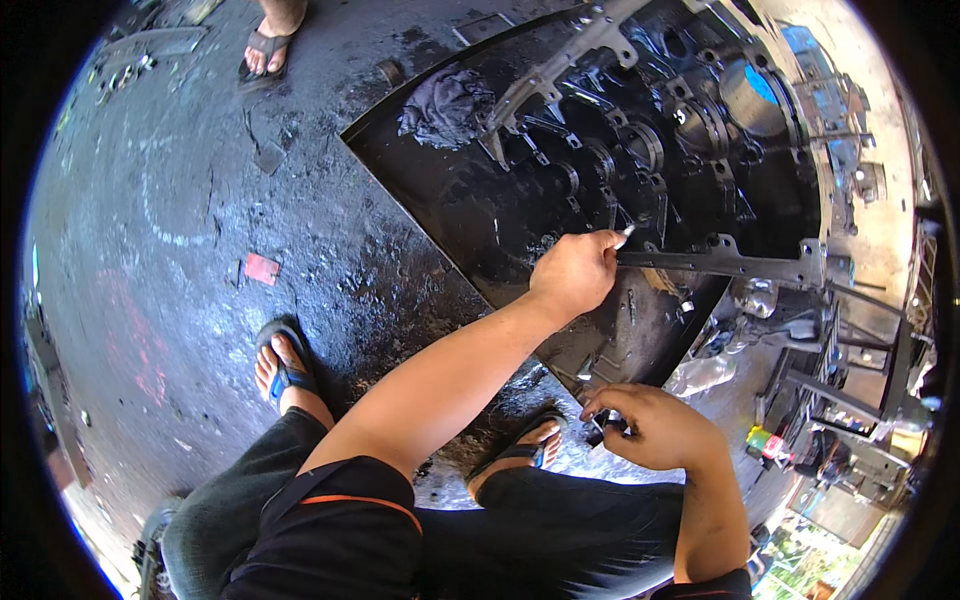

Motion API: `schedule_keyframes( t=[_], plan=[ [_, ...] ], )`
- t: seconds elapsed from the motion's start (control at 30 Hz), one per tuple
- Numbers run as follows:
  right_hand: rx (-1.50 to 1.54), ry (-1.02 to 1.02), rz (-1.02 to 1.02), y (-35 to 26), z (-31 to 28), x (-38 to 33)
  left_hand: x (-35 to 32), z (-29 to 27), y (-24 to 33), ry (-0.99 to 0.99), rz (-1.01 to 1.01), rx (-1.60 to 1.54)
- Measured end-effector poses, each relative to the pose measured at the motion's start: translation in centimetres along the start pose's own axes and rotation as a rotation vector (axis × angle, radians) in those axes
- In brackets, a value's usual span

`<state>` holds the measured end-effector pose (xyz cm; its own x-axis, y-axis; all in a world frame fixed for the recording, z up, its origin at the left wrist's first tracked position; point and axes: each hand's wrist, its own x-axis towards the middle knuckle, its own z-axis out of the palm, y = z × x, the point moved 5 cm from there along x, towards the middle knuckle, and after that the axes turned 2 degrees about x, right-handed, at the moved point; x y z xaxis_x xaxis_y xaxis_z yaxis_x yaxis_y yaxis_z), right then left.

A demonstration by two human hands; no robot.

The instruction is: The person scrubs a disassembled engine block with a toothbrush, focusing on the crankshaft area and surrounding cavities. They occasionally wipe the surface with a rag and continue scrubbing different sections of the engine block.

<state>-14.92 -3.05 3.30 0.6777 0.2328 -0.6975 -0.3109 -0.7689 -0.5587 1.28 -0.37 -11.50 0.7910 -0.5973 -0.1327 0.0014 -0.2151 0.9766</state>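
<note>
My left hand (572,278) reaches over the near rail of an engine block (720,262), fingers pinched together on a small whitish piece (626,236) whose kind I cannot make out. The block's open underside shows curved bearing saddles (640,148) and a large round bore at the far right. Lower and closer to me, my right hand (650,425) is curled, thumb and fingers closing round a small dark-and-light thing (600,424), mostly hidden. It hovers by the near edge of a dark metal tray (450,215) that lies under the block.
A crumpled dark cloth (446,108) rests in the tray. Small metal tools (598,368) lie at its near end. Clear plastic (700,375) and a bottle with a coloured label (768,444) are to the right. A red scrap (262,268) and another person's foot (266,50) are on the oily floor.
</note>
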Motion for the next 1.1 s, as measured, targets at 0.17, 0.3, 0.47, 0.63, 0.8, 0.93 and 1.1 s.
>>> schedule_keyframes(
  t=[0.17, 0.3, 0.47, 0.63, 0.8, 0.93, 1.1],
  plan=[
    [0.012, 0.121, -0.064, -0.5, -0.7, -1.2, -2.5, 0.5, 0.3, -0.024, 0.034, -0.143],
    [0.038, 0.088, 0.001, -0.6, -0.8, -2.0, -3.9, -0.4, -0.9, 0.051, -0.108, -0.05],
    [0.032, 0.075, -0.035, -0.6, -0.6, -1.3, -2.2, 0.4, 1.4, -0.093, 0.029, -0.178],
    [0.059, 0.014, -0.022, 0.0, -0.2, 0.1, 1.5, -0.3, 1.7, -0.094, -0.315, 0.089],
    [0.102, -0.038, 0.079, 0.3, -0.4, 0.2, 2.0, 0.6, 0.6, -0.083, -0.247, -0.064],
    [0.105, -0.087, 0.104, 0.5, -0.4, 0.2, 2.6, 1.7, 0.2, -0.035, -0.206, -0.131],
    [0.104, -0.03, 0.041, 0.4, -0.3, 0.4, 3.9, 1.7, 0.0, -0.011, -0.322, -0.089]
  ],
)
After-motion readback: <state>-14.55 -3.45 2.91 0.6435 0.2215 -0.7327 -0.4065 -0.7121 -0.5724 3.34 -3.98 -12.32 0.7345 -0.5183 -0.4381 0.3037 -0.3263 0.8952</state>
